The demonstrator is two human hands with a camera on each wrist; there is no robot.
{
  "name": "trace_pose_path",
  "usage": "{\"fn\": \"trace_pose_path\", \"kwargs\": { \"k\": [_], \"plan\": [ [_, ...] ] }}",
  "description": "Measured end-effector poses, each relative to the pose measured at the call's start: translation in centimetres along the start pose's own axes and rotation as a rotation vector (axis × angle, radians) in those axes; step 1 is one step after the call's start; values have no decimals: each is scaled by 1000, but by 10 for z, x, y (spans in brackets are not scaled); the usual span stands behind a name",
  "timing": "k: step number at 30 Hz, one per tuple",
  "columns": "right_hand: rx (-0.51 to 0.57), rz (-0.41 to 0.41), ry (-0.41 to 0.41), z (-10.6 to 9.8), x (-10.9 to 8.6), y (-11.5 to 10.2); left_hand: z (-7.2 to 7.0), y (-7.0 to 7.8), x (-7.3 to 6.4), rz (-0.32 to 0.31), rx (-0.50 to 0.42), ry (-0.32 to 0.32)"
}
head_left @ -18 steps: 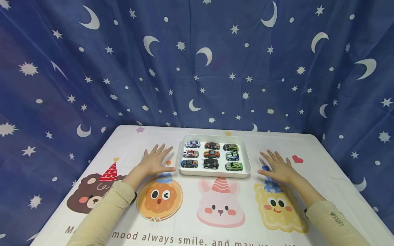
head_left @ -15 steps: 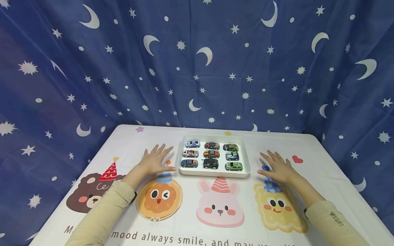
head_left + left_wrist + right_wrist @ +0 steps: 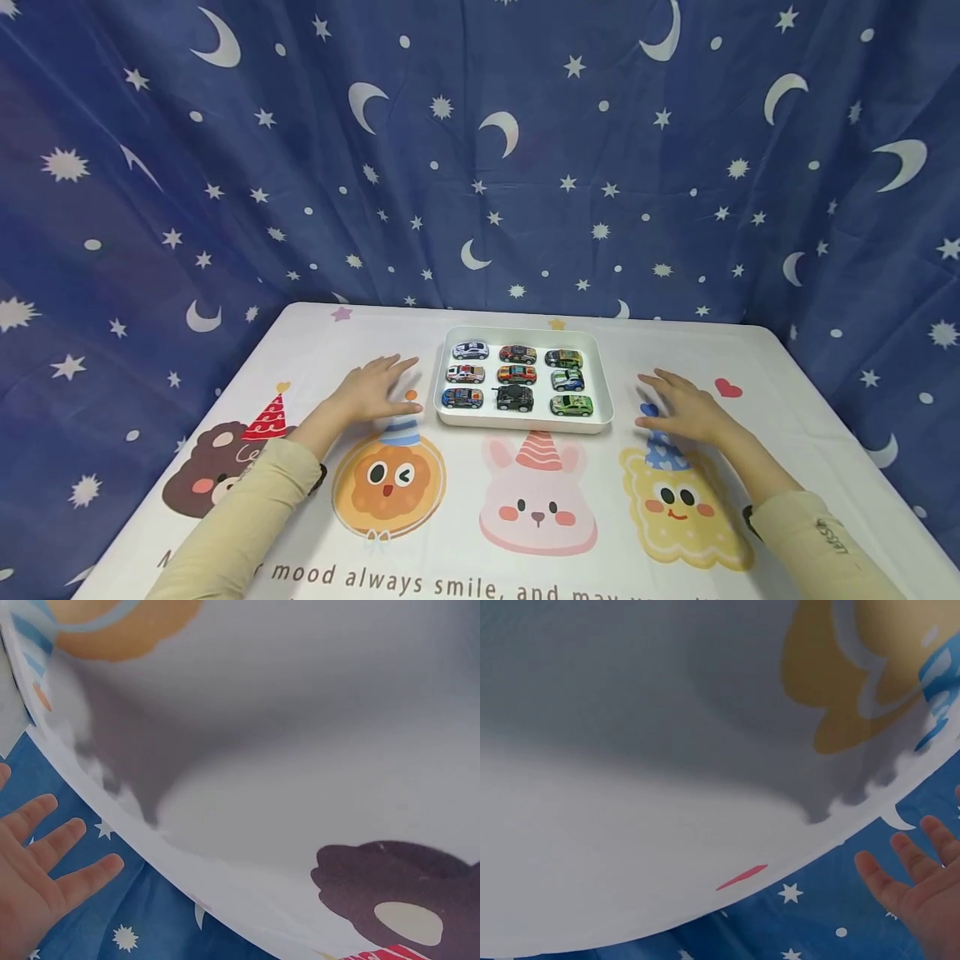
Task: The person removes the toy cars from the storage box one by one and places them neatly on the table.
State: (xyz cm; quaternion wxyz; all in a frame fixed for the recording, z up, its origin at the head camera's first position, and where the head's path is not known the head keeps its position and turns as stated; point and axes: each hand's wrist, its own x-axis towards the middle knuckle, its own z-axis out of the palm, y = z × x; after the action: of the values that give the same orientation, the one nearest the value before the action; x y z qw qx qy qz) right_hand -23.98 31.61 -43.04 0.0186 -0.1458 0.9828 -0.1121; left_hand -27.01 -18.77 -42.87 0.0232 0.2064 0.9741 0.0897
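Head view, L to R:

1. L hand [image 3: 371, 392]: wide, nothing held; L-wrist view agrees, fingers spread. Sits just L of the tray, apart from it, thumb tip pointing twd the tray's front-L corner. Looks raised off the cloth [image 3: 337, 350], but can't be sure re contact.

2. White tray [image 3: 525, 423]: on the cloth, twd far side of table, btwn the 2 hands. Long axis runs side to side, i.e. approx along the line from hand to hand, so a short end faces each. Key relation: tray is R of the L hand & L of the R hand; L hand is slightly nearer.

3. Toy cars [image 3: 517, 375]: 9 in the tray, 3 rows x 3, long axes approx same way as tray's. Blue car [image 3: 462, 398] front-L, nearest L hand; black car [image 3: 514, 398] front mid; green car [image 3: 572, 406] front-R, nearest R hand.

4. R hand [image 3: 686, 410]: R of tray, not touching, gap a bit bigger than on L side. Also wide w/ nothing in it; fingers apart in R-wrist view.
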Motion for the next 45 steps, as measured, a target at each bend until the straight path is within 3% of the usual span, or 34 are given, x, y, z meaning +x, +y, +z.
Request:
{"fn": "trace_pose_path", "kwargs": {
  "k": [6,15,20,24,31,35,40,45],
  "plan": [
    [20,-14,18,-5,2,-3,-2,-1,-2,23,-5,12],
    [117,11,-26,-8,3,-5,-6,1,-3,56,-20,57],
    [121,-2,17,-12,2,-10,-5,4,-2,69,-20,116],
    [119,4,61,-16,2,-20,-6,6,-2,69,-35,116],
    [104,-7,108,-20,-1,-41,-4,6,0,10,-112,75],
    [119,-19,115,-21,1,-49,0,8,2,-57,-201,61],
    [136,-70,121,-22,9,-64,2,10,4,-153,-309,96],
    [146,-101,133,-20,15,-77,3,16,8,-193,-380,115]
  ]
}}
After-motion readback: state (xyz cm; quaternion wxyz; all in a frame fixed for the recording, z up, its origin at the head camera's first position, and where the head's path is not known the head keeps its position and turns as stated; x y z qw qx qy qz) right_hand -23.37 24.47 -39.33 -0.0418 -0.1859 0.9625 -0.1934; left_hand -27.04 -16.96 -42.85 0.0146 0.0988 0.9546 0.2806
